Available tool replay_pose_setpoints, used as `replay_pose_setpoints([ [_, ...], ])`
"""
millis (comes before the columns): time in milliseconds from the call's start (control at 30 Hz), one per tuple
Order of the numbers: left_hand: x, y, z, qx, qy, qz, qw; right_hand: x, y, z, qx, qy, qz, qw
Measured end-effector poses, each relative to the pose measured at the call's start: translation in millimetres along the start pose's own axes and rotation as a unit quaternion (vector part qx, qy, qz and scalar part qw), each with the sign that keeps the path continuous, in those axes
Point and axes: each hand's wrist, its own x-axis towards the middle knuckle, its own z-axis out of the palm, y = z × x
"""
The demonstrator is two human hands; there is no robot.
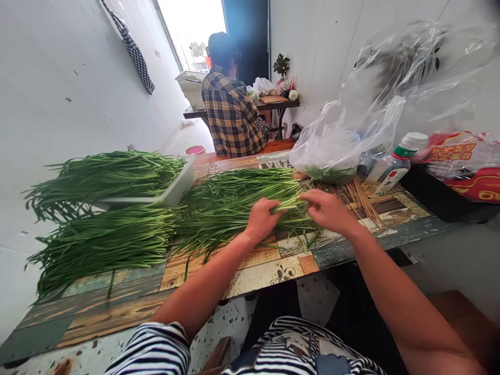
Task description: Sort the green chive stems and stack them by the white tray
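My left hand (261, 219) grips a small bunch of green chive stalks (287, 204) near their pale cut ends. My right hand (327, 209) pinches the same ends from the right. Both hands hover over a large loose pile of chives (226, 200) on the patterned table (269, 271). A second pile of chives (105, 242) lies to the left, and a third heap (105, 174) fills a white tray (179, 187) at the back left.
Bamboo skewers (361, 198) lie right of my hands beside a clear plastic bag of greens (332, 151), a white-capped bottle (392, 166) and red packaging (469, 166). A person in a plaid shirt (230, 112) sits ahead, back turned, at another table (273, 104).
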Motion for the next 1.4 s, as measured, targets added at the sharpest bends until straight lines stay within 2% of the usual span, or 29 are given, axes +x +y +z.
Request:
replay_pose_setpoints([
  [67, -0.4, -0.3, -0.5, -0.005, -0.003, 0.008, 1.000, -2.8, -4.5, 3.1, -0.025, -0.026, -0.018, 0.999],
  [100, -0.5, -0.8, -0.4, -0.009, -0.004, 0.014, 1.000, -3.5, -4.8, 4.8, -0.013, -0.033, 0.000, 0.999],
  [167, -0.6, -1.8, 0.2, -0.020, -0.003, 0.026, 0.999, -3.4, -3.0, 8.8, 0.071, -0.045, 0.083, 0.993],
  [200, -0.6, -2.2, 0.6, -0.027, -0.002, 0.033, 0.999, -3.0, -1.3, 11.0, 0.135, -0.044, 0.138, 0.980],
  [267, -0.5, -2.5, 1.7, -0.035, 0.002, 0.044, 0.998, -1.8, 3.6, 15.6, 0.265, -0.018, 0.237, 0.935],
  [333, -0.2, -2.4, 2.6, -0.030, 0.007, 0.050, 0.998, -0.7, 10.5, 19.2, 0.348, 0.038, 0.289, 0.891],
  [367, -0.1, -2.3, 2.9, -0.023, 0.011, 0.048, 0.999, -0.5, 14.5, 19.9, 0.361, 0.074, 0.297, 0.881],
  [467, 0.8, -1.8, 2.9, -0.009, 0.012, 0.034, 0.999, -2.5, 25.2, 16.4, 0.307, 0.172, 0.291, 0.890],
  [567, 1.7, -0.3, 1.9, -0.005, 0.004, 0.020, 1.000, -7.5, 27.7, 8.5, 0.218, 0.189, 0.270, 0.919],
  [700, 1.8, 1.4, 1.6, 0.002, -0.003, 0.014, 1.000, -14.2, 21.9, 3.8, 0.130, 0.136, 0.191, 0.963],
  [800, 1.3, 0.9, 1.3, 0.000, 0.001, 0.017, 1.000, -17.9, 20.1, 5.7, 0.021, 0.037, 0.074, 0.996],
  [867, 1.3, 0.6, -0.2, 0.001, -0.003, 0.031, 1.000, -19.9, 20.0, 6.8, -0.065, -0.029, 0.001, 0.997],
  [933, 1.6, 0.7, -2.3, 0.011, -0.025, 0.060, 0.998, -21.0, 18.8, 6.7, -0.094, -0.052, -0.034, 0.994],
  [1000, 1.9, 1.0, -4.3, 0.029, -0.055, 0.091, 0.994, -20.6, 15.3, 5.4, -0.052, -0.044, -0.016, 0.998],
  [1100, 1.5, 1.5, -5.3, 0.052, -0.090, 0.108, 0.989, -17.4, 7.1, 4.5, 0.052, -0.039, 0.069, 0.995],
  [1233, -0.2, 1.7, -4.7, 0.071, -0.126, 0.102, 0.984, -13.2, -1.4, 12.1, 0.164, -0.013, 0.158, 0.974],
  [1400, -0.3, 3.3, -6.0, 0.071, -0.121, 0.090, 0.986, -10.3, 3.4, 27.8, 0.280, 0.037, 0.217, 0.935],
])
